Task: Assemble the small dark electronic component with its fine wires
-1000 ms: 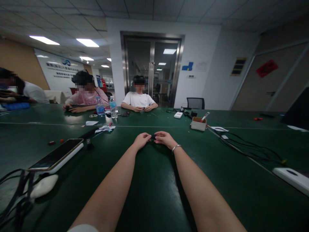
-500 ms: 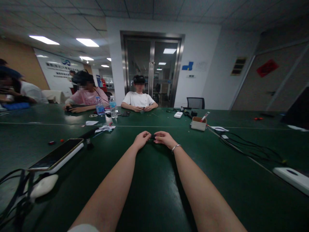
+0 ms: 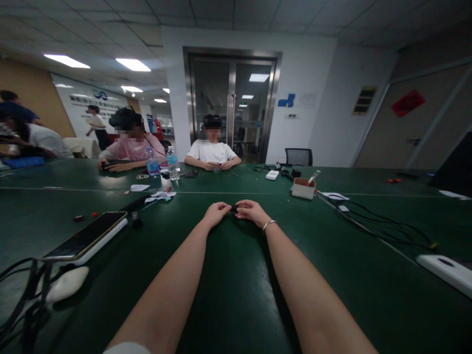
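Just above the dark green table, a small black object sits between my two hands, too small and dark for its kind to be told. From the left, my left hand pinches one end of it with thumb and fingertips. My right hand, with a silver bangle at the wrist, closes its fingers on the other end. Both forearms stretch forward over the tabletop, and the fingers partly hide the object.
Left of my arms lie a phone on a white block, a white mouse and black cables. Ahead right stands a small box holding a pen. Two water bottles stand near a seated person across the table.
My left hand has shifted very slightly; both hands keep hold of the small black object. In the background at left, a walking person has moved leftward into clearer view.
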### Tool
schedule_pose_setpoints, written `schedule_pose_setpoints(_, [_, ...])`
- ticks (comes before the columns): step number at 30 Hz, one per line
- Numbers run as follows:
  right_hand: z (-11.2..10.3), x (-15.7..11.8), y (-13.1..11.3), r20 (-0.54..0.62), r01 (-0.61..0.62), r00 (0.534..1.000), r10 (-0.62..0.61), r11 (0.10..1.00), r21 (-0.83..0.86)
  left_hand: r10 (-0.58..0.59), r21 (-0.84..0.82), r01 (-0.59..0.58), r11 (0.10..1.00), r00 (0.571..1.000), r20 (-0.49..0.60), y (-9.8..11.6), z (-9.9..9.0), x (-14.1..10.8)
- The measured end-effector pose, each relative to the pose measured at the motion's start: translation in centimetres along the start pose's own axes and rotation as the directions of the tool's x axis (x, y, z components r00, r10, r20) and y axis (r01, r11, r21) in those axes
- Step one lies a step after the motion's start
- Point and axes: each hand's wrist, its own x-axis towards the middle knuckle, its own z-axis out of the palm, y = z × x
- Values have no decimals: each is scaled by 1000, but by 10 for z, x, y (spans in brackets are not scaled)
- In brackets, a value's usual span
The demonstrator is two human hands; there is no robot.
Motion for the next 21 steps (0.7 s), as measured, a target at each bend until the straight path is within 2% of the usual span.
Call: schedule_pose_setpoints(21, [2, -2, -2, -21, -4, 1000, 5, 1000, 8, 9, -60, -7, 998, 1000, 25, -9, 2, 6])
